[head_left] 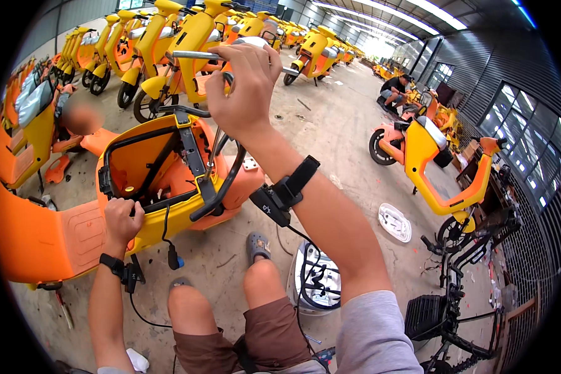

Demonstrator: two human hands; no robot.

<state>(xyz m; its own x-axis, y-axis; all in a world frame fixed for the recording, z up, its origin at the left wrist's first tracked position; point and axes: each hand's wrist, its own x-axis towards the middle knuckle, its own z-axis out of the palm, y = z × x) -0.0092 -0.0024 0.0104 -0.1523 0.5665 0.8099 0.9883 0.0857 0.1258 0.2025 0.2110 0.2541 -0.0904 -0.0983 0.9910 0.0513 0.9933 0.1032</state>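
Note:
My right hand (246, 87) is raised and closed around the crossbar of a metal T-handle wrench (194, 55). The wrench's shaft runs down toward a black metal bracket (202, 181) on an orange and yellow scooter (75, 234); the contact at its lower end is too small to make out. A curved black grab rail (227, 187) stands beside the shaft. At the near edge of the scooter's open under-seat compartment (128, 177), my left hand (123, 218) is curled over the rim. A black cable with a connector (172, 257) hangs down the scooter's side.
Rows of yellow scooters (187, 40) fill the back left. A person (81, 115) is beyond my scooter, and another person (394, 90) crouches farther right. On the floor lie a white bucket (298, 293) and a white plastic shell (394, 222). A bare black frame (452, 293) stands at right.

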